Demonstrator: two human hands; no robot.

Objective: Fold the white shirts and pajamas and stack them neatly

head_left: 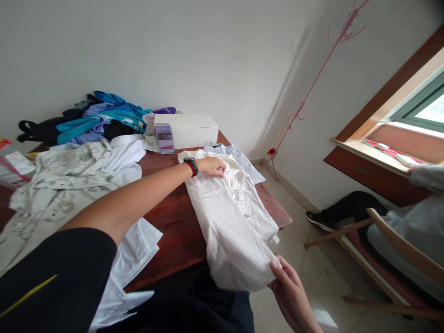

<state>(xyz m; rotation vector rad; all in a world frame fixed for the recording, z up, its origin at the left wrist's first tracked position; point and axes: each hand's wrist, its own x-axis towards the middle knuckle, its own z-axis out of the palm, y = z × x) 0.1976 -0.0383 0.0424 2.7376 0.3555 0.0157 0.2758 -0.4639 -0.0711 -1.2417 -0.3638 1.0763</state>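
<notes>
A white striped shirt (222, 222), partly folded, lies across the dark wooden table and hangs over its front edge. Wearing a black watch on a red band, my left hand (212, 166) reaches over to the shirt's far end, its fingers curled onto the fabric. My right hand (291, 287) pinches the near right corner of the same shirt between thumb and fingers, past the table edge. Beneath its far side lies a folded light-blue garment (244, 162).
A white box (187, 129) stands against the wall, beside a heap of blue, purple and black clothes (107, 118). A patterned cream garment (65, 180) covers the table's left. Rightward are a pink coat stand (312, 88) and a person (398, 226) on a wooden chair (391, 231).
</notes>
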